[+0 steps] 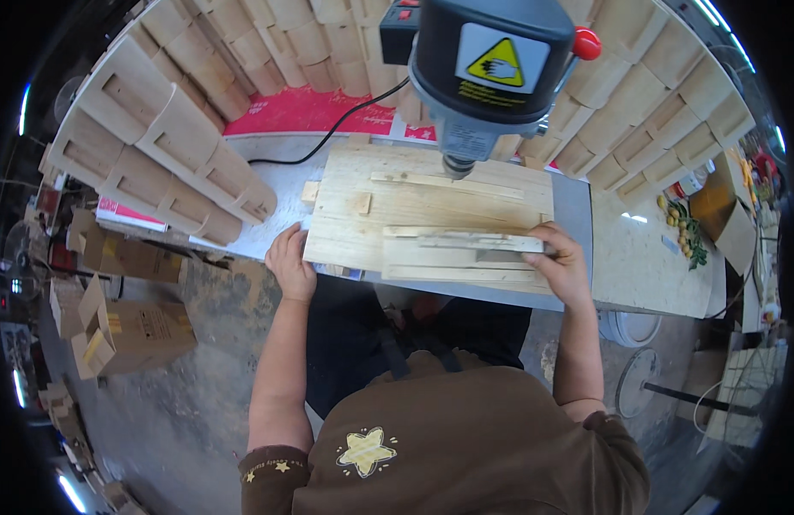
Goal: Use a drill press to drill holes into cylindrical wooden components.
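Note:
A flat wooden board (341,184) lies on the worktable under a drill press (491,77), with wood strips (448,185) fixed along it. My right hand (564,262) is closed on the right end of a narrow, pale, speckled strip (474,242), thumb and fingers pinching it. The strip lies across the board, above a shallow channel between two wooden rails. My left hand (291,262) rests at the board's left edge by the table rim, fingers extended and lying over the edge. Directly above the board's upper part hangs the drill chuck (457,166).
Tall stacks of slotted wooden pieces (165,146) stand at the left and behind, with more stacks (654,103) at the right. A black cable (328,133) crosses the table. Cardboard boxes (143,330) sit on the floor at left. A white bucket (629,328) stands below the table at right.

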`<move>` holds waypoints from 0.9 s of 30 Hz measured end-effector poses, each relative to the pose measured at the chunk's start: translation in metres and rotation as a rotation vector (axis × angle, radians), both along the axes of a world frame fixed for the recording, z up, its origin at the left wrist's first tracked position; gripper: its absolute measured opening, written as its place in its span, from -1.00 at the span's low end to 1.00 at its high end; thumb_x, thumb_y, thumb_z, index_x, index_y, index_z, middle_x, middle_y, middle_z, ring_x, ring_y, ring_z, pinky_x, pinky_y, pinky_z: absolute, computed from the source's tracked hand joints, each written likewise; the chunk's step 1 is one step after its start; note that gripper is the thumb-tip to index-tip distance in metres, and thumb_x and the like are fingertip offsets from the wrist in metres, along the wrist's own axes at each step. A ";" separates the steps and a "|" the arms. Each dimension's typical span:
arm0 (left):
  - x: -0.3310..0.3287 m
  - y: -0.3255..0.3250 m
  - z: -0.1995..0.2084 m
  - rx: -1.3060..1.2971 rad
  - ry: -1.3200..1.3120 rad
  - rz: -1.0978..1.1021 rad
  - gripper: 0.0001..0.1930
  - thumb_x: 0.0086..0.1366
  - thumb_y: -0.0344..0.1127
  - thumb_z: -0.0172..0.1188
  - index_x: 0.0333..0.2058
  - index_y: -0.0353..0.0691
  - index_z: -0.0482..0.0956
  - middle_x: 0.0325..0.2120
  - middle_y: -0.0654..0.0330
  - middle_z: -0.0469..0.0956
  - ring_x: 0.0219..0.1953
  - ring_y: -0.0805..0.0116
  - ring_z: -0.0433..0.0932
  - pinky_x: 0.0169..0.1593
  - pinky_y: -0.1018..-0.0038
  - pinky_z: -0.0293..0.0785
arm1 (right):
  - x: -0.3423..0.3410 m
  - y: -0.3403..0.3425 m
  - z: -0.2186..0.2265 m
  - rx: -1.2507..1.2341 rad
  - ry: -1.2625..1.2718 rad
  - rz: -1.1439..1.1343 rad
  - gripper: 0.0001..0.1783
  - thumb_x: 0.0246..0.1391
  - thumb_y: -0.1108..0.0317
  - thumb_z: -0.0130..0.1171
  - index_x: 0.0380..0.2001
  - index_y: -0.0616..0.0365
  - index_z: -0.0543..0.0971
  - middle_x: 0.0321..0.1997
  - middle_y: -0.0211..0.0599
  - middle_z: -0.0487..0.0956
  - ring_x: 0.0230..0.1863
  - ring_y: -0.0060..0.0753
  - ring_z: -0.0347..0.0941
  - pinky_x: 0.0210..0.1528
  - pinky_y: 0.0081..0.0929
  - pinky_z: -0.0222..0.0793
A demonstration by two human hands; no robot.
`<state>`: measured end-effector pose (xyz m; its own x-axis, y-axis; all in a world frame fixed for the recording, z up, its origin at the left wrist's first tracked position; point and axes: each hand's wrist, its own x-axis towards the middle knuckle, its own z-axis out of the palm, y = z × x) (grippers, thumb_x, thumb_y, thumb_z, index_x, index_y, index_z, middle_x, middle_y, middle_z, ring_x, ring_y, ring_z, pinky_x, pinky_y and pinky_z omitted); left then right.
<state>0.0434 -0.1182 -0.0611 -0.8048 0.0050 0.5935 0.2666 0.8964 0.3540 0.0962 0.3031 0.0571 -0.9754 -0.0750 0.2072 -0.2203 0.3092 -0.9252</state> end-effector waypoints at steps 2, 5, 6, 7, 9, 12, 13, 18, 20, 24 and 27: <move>0.003 -0.003 -0.001 0.007 0.002 0.044 -0.66 0.17 -0.10 -0.07 -0.19 -0.12 0.52 -0.08 0.19 0.48 0.03 0.17 0.39 0.08 0.23 0.09 | -0.003 0.008 -0.003 0.022 -0.009 -0.004 -0.70 -0.21 0.58 0.27 -0.29 0.29 0.54 -0.29 -0.27 0.49 -0.21 -0.37 0.40 -0.11 -0.54 0.28; 0.001 -0.001 0.001 -0.010 -0.019 0.031 -0.66 0.00 -0.37 -0.02 -0.18 -0.11 0.50 -0.06 0.21 0.46 0.06 0.19 0.35 0.07 0.23 0.10 | -0.001 0.020 -0.008 0.093 -0.031 -0.003 -0.69 -0.22 0.57 0.28 -0.29 0.30 0.53 -0.28 -0.26 0.49 -0.22 -0.37 0.40 -0.12 -0.52 0.27; 0.002 -0.001 0.002 -0.005 -0.036 0.034 -0.63 -0.05 -0.43 -0.02 -0.18 -0.11 0.49 -0.04 0.21 0.45 0.07 0.20 0.35 0.07 0.22 0.10 | 0.000 0.022 -0.008 0.093 -0.018 0.035 -0.69 -0.22 0.57 0.28 -0.29 0.30 0.53 -0.28 -0.26 0.49 -0.22 -0.37 0.40 -0.12 -0.52 0.27; 0.003 -0.001 0.002 0.001 -0.052 0.037 -0.58 -0.10 -0.49 -0.03 -0.17 -0.11 0.48 -0.03 0.22 0.44 0.08 0.20 0.34 0.07 0.21 0.10 | 0.001 0.024 -0.007 0.152 -0.011 0.002 -0.69 -0.23 0.56 0.28 -0.29 0.29 0.53 -0.28 -0.24 0.49 -0.23 -0.34 0.40 -0.13 -0.52 0.27; 0.003 0.002 0.003 0.005 -0.038 0.041 -0.59 -0.10 -0.49 0.01 -0.18 -0.11 0.48 -0.04 0.22 0.43 0.07 0.20 0.33 0.08 0.19 0.10 | 0.006 0.007 0.008 0.210 0.007 -0.017 -0.68 -0.23 0.55 0.29 -0.29 0.27 0.54 -0.27 -0.23 0.49 -0.23 -0.31 0.40 -0.13 -0.51 0.28; 0.007 0.004 0.008 0.018 -0.045 0.061 -0.65 -0.06 -0.46 0.06 -0.21 -0.10 0.48 -0.08 0.25 0.43 0.05 0.24 0.35 0.06 0.21 0.12 | 0.023 -0.037 0.054 0.511 0.288 -0.131 -0.66 -0.24 0.56 0.27 -0.27 0.23 0.54 -0.28 -0.23 0.50 -0.24 -0.23 0.40 -0.13 -0.45 0.28; 0.010 0.002 0.008 0.016 -0.036 0.077 -0.65 -0.06 -0.46 0.06 -0.21 -0.10 0.48 -0.08 0.25 0.43 0.05 0.24 0.35 0.06 0.21 0.12 | 0.027 -0.049 0.064 0.549 0.418 -0.149 -0.65 -0.24 0.57 0.27 -0.26 0.21 0.54 -0.30 -0.22 0.51 -0.25 -0.20 0.40 -0.13 -0.42 0.29; 0.007 0.004 0.005 0.105 0.002 0.036 -0.63 -0.05 -0.51 0.04 -0.18 -0.11 0.48 -0.06 0.25 0.44 0.04 0.23 0.35 0.05 0.21 0.10 | 0.046 -0.112 0.047 0.529 0.505 0.101 -0.69 -0.24 0.58 0.25 -0.30 0.19 0.53 -0.33 -0.18 0.52 -0.23 -0.13 0.42 -0.15 -0.32 0.31; 0.003 0.008 0.002 0.120 0.028 0.033 -0.62 -0.06 -0.50 0.05 -0.18 -0.11 0.47 -0.06 0.25 0.44 0.03 0.24 0.35 0.04 0.21 0.11 | 0.048 -0.145 0.024 0.532 0.448 0.270 -0.71 -0.23 0.59 0.24 -0.31 0.19 0.52 -0.33 -0.18 0.51 -0.21 -0.08 0.40 -0.15 -0.29 0.33; 0.005 0.007 0.001 0.146 0.068 0.035 -0.62 -0.03 -0.49 0.08 -0.15 -0.18 0.44 -0.08 0.21 0.44 0.03 0.24 0.35 0.04 0.20 0.11 | 0.035 -0.197 -0.001 0.585 0.473 0.304 -0.73 -0.22 0.54 0.26 -0.34 0.20 0.52 -0.31 -0.14 0.47 -0.21 -0.05 0.37 -0.15 -0.24 0.32; 0.007 0.005 -0.004 0.182 0.098 0.023 -0.63 0.01 -0.47 0.08 -0.13 -0.24 0.41 -0.07 0.16 0.44 0.03 0.21 0.36 0.03 0.20 0.11 | 0.019 -0.222 -0.006 0.700 0.534 0.216 -0.67 -0.23 0.51 0.27 -0.28 0.20 0.51 -0.21 -0.11 0.44 -0.12 -0.04 0.34 -0.09 -0.24 0.31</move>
